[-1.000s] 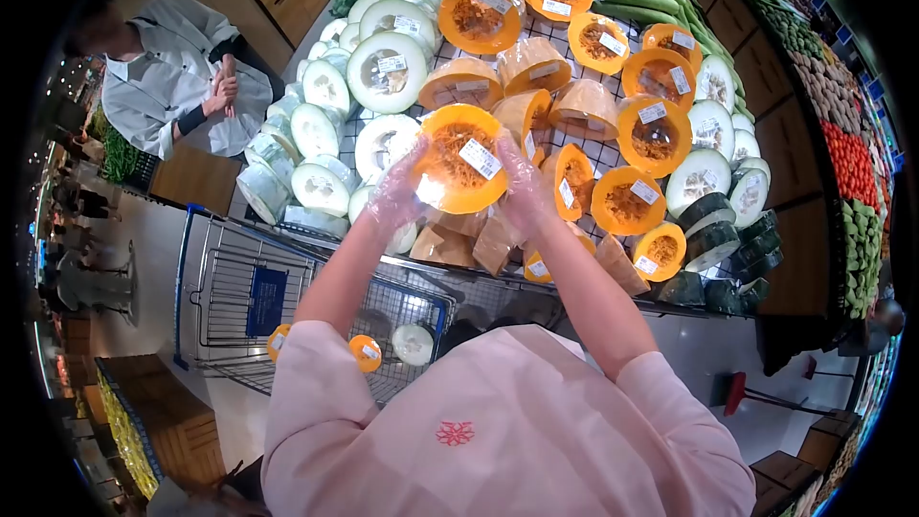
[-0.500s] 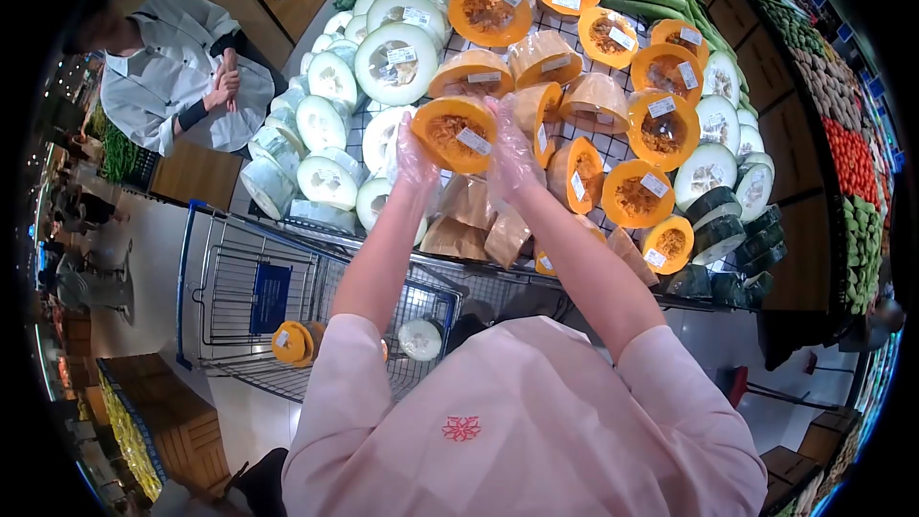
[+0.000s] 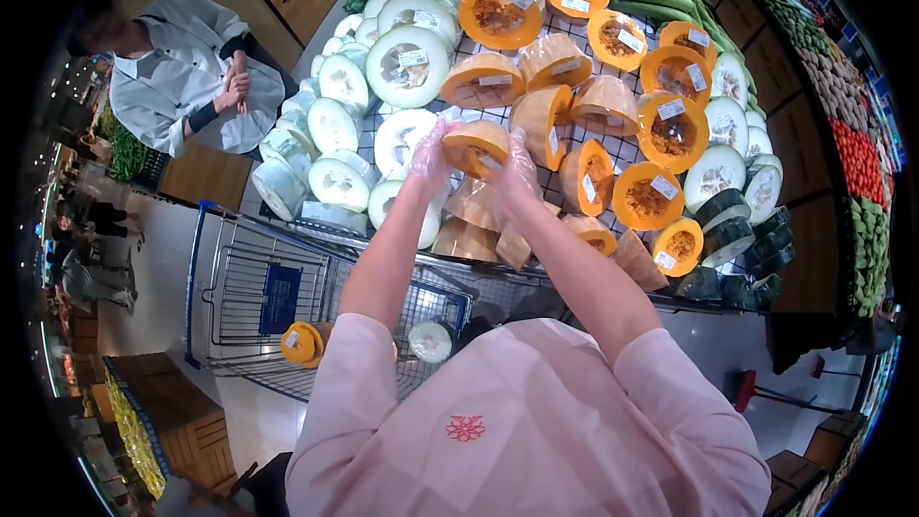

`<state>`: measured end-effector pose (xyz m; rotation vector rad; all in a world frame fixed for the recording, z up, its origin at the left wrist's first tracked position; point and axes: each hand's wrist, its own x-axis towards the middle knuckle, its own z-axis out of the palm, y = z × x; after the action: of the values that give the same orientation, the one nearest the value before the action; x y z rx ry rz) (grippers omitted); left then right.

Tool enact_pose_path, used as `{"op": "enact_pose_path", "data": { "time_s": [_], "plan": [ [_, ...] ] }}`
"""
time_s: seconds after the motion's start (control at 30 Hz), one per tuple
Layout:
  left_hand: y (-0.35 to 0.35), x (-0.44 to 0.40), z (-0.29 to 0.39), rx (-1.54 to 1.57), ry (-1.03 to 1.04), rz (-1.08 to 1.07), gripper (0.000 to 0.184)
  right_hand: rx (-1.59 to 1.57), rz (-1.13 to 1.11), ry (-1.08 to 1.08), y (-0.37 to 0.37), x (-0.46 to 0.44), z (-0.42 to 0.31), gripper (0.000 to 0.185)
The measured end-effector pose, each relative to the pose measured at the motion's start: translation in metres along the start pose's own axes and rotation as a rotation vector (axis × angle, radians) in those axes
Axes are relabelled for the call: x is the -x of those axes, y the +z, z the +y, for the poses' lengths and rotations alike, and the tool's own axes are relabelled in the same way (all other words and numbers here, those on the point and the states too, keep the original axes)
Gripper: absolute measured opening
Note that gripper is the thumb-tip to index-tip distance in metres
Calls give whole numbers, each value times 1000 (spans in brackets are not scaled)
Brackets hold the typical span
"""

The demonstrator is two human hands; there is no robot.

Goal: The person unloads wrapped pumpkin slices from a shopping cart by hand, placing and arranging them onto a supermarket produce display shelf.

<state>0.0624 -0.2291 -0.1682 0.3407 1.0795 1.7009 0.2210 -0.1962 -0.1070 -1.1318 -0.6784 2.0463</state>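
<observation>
So both hands in clear plastic gloves, left (image 3: 431, 155) and right (image 3: 518, 172), are clamped on opposite sides of an orange, tan-skinned cut pumpkin piece (image 3: 473, 146), palms spread about its width. It's at the near side of the display, right by the pale green-rimmed, white-fleshed gourd slices (image 3: 410, 66); can't tell if it's touching the stuff below. Its underside's hidden, and the pink sleeve (image 3: 356, 364) blocks part of the blue-trimmed metal cart (image 3: 251, 280). White printed stickers (image 3: 663, 187) everywhere, too tiny to read.
</observation>
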Motion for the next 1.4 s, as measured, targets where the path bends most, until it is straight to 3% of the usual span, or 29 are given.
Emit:
{"op": "enact_pose_path", "data": {
  "time_s": [0.17,0.27,0.37,0.47,0.57,0.67,0.8,0.9,0.93,1.03,1.13,1.2,1.3,1.4],
  "plan": [
    [3,6,-16,119,78,16,36,74,-22,-25,-5,2,1,62],
    [-8,-8,-40,276,65,74,35,442,-32,-152,-22,-27,7,61],
    [1,1,-41,158,61,150,35,949,50,-167,-17,-9,-12,63],
    [-10,-5,-25,-159,121,166,41,991,41,-155,-18,-8,-13,64],
    [41,36,19,-380,-118,352,46,969,-8,-241,-24,3,-14,65],
    [45,38,24,-520,-121,233,52,1077,60,-162,-25,20,-22,67],
    [8,-6,-5,-318,-124,70,43,1080,98,-72,-6,27,-19,73],
    [17,-3,-13,53,83,-27,38,1081,90,-494,-14,5,9,72],
    [18,-3,-12,94,64,-24,35,1050,126,-568,-14,-4,20,71],
    [13,-10,-19,22,81,47,32,1062,88,-441,-21,-16,31,69],
    [20,5,-20,36,12,91,37,1172,109,-564,-25,-24,34,66],
    [45,31,-14,135,-109,188,40,1245,50,-507,-21,-20,22,68],
    [29,19,-30,296,-213,177,40,1316,4,-469,-18,-23,11,71],
    [29,19,-38,109,-195,417,49,1303,39,-389,-22,-28,9,71]
  ]
}}
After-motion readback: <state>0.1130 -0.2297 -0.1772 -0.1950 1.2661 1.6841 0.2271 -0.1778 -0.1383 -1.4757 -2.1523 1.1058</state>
